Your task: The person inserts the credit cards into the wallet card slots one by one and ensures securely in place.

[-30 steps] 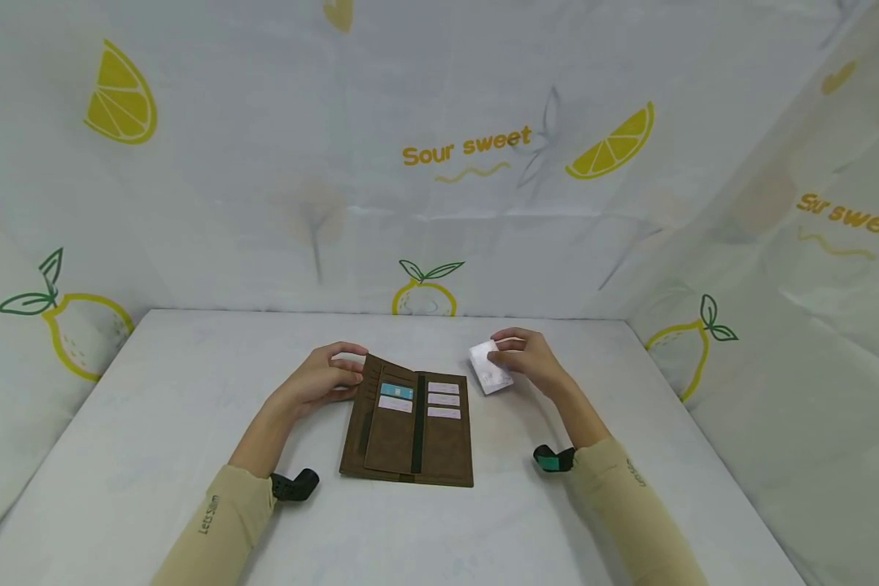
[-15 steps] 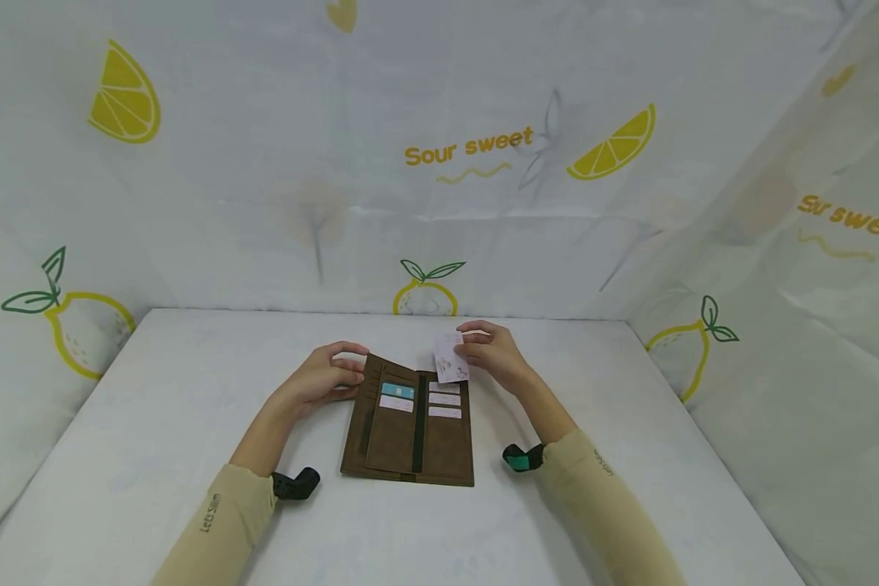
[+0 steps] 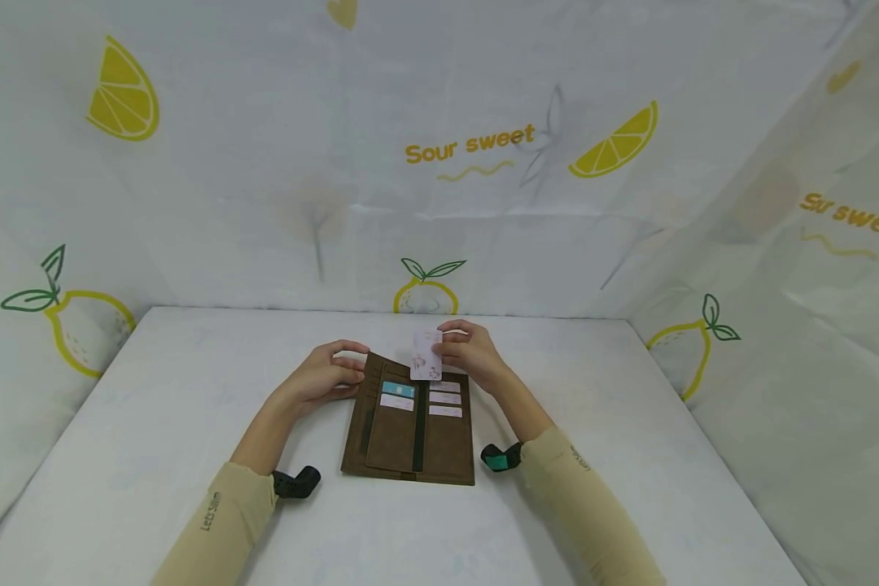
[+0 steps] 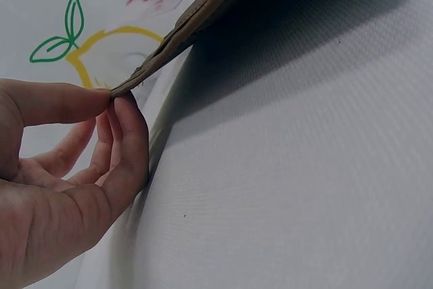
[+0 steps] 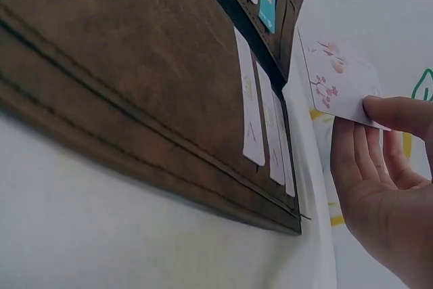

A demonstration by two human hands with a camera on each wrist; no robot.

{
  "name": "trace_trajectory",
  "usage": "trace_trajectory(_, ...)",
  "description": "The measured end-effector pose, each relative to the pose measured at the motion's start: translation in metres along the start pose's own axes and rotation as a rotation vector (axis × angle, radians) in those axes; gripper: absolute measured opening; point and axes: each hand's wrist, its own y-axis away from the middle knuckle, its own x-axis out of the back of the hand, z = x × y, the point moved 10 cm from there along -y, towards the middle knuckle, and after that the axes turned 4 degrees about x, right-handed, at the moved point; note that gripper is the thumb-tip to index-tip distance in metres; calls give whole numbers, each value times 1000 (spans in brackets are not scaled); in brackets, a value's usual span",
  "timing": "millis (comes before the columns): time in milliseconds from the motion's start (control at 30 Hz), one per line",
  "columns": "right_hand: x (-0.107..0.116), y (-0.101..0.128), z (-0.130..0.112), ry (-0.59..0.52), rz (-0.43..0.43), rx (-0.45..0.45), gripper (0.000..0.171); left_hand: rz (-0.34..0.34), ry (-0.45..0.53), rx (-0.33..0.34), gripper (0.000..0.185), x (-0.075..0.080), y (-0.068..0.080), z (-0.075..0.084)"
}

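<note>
We see a long brown suede-like wallet (image 3: 410, 423) lying open on the white table (image 3: 154, 456), and we take it as our landmark. Its near edge rests flat, while pale cards and one teal card (image 3: 397, 390) sit in slots toward its far half. At its far left corner our left hand (image 3: 322, 381) pinches the raised flap between thumb and fingertips, which seems to keep the wallet spread and steady. Just over its far edge, our right hand (image 3: 470, 353) pinches a white card with pink blossoms (image 3: 426, 355), tilted down toward the slots, held by one edge so that its free edge leads.
</note>
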Motion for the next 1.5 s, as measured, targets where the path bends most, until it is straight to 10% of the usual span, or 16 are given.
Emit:
trace_trajectory(1067,-39,-8,18,-44,-32,-105,34,-6,23,1,51,0,-2,-2)
trace_trajectory(1500,-42,-1,4,267,-136,47,38,9,22,9,50,-1,-2,-1)
